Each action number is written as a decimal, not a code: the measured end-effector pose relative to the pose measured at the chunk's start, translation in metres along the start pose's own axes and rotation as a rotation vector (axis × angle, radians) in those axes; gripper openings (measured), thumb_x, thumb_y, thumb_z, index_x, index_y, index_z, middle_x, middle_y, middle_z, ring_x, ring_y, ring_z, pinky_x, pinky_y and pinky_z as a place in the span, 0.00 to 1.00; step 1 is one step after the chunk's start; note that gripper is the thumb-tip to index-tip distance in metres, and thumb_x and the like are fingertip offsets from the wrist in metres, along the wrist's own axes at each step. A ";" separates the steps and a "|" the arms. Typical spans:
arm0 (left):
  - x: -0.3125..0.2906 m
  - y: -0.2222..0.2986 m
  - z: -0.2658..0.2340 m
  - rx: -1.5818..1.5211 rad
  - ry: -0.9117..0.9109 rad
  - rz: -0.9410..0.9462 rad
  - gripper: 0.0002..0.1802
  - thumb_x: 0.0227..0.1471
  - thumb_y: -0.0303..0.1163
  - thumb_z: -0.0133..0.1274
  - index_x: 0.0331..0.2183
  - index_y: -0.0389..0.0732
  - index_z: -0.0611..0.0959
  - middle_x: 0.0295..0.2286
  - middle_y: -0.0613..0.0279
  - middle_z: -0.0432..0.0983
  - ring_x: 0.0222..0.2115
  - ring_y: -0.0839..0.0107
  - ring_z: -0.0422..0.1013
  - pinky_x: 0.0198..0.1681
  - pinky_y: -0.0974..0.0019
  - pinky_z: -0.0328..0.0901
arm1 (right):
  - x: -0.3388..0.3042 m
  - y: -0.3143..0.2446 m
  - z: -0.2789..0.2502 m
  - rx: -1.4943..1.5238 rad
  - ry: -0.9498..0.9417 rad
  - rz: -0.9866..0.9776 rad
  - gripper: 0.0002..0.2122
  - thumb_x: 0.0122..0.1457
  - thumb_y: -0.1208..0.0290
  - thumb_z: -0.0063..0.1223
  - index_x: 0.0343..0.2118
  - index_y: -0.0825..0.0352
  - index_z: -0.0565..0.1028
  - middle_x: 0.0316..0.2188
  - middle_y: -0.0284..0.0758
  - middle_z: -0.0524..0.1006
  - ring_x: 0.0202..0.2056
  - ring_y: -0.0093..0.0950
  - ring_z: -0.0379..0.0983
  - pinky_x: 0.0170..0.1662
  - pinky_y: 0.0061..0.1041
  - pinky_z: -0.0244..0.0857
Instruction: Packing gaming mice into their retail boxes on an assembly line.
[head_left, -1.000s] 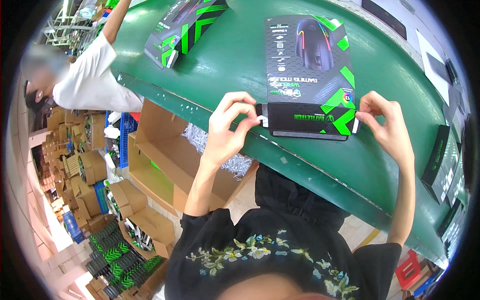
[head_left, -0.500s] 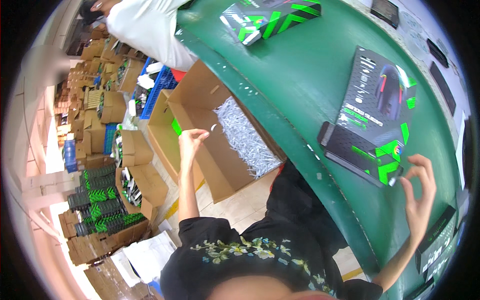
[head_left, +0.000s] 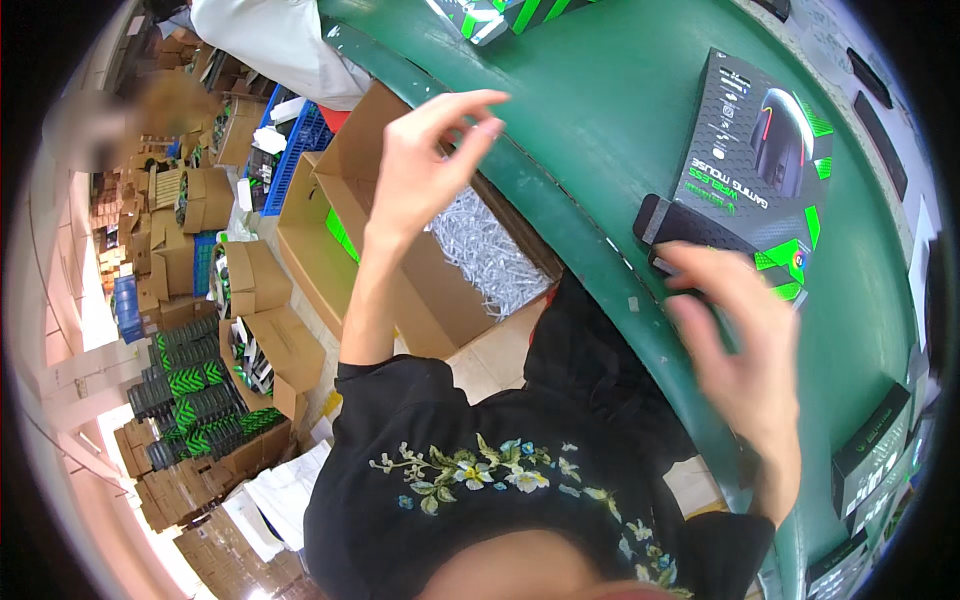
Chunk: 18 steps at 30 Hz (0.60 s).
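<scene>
A black and green mouse box (head_left: 740,150) lies on the green table, with a picture of a dark computer mouse on its face. At its near left corner a black flap (head_left: 652,218) sticks out. My right hand (head_left: 740,330) is over the near end of this box, slightly blurred, thumb and fingers apart with nothing seen between them. Its fingertips are close to the flap; whether they touch it cannot be told. My left hand (head_left: 425,165) is raised beside the table's edge, above an open carton (head_left: 420,290). Its fingers are stretched out and it holds nothing visible.
Shredded white paper (head_left: 485,250) lies in the carton. Another green-marked box (head_left: 510,15) sits at the table's far side, and dark boxes (head_left: 870,445) stand at the right. A person in a white sleeve (head_left: 285,50) is at the far left. Cartons and stacked green-black packages (head_left: 195,395) fill the floor.
My left hand has risen from over the carton toward the table edge; the small white scrap by its fingertips is no longer seen. My right hand has moved left toward the mouse box's flap.
</scene>
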<state>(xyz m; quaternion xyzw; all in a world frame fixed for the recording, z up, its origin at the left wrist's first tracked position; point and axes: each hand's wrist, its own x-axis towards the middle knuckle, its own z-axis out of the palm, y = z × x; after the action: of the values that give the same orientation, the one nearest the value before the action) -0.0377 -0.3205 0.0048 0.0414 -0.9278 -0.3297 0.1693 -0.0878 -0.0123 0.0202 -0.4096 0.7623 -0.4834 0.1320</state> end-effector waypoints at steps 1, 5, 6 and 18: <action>0.013 0.016 0.016 -0.029 -0.071 0.068 0.18 0.49 0.22 0.57 0.45 0.42 0.82 0.32 0.64 0.79 0.27 0.78 0.73 0.33 0.73 0.67 | -0.012 -0.001 -0.024 -0.145 0.142 0.103 0.17 0.50 0.84 0.55 0.46 0.71 0.74 0.38 0.45 0.76 0.39 0.42 0.75 0.44 0.32 0.68; 0.013 0.030 0.056 0.235 -0.254 0.494 0.30 0.42 0.23 0.60 0.50 0.49 0.79 0.32 0.62 0.77 0.29 0.66 0.73 0.36 0.65 0.67 | -0.041 0.002 -0.047 -0.684 0.232 0.551 0.26 0.57 0.74 0.54 0.60 0.65 0.63 0.42 0.45 0.73 0.41 0.43 0.71 0.45 0.36 0.64; 0.013 0.032 0.063 0.254 -0.290 0.547 0.31 0.41 0.25 0.61 0.51 0.51 0.78 0.32 0.66 0.76 0.30 0.66 0.72 0.35 0.64 0.66 | -0.050 0.003 -0.046 -0.685 0.186 0.537 0.28 0.58 0.71 0.54 0.61 0.64 0.60 0.41 0.45 0.73 0.41 0.43 0.71 0.45 0.37 0.63; 0.026 0.058 0.093 0.076 -0.330 0.789 0.32 0.25 0.29 0.66 0.41 0.54 0.85 0.37 0.67 0.74 0.38 0.66 0.70 0.44 0.62 0.65 | -0.067 0.021 -0.072 -0.204 0.002 0.363 0.33 0.57 0.69 0.53 0.65 0.64 0.53 0.34 0.45 0.74 0.39 0.40 0.71 0.47 0.33 0.62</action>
<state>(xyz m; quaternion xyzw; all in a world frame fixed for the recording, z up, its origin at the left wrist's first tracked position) -0.0915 -0.2246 -0.0194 -0.3638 -0.8987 -0.2073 0.1301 -0.0990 0.0874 0.0252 -0.2764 0.8687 -0.3725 0.1739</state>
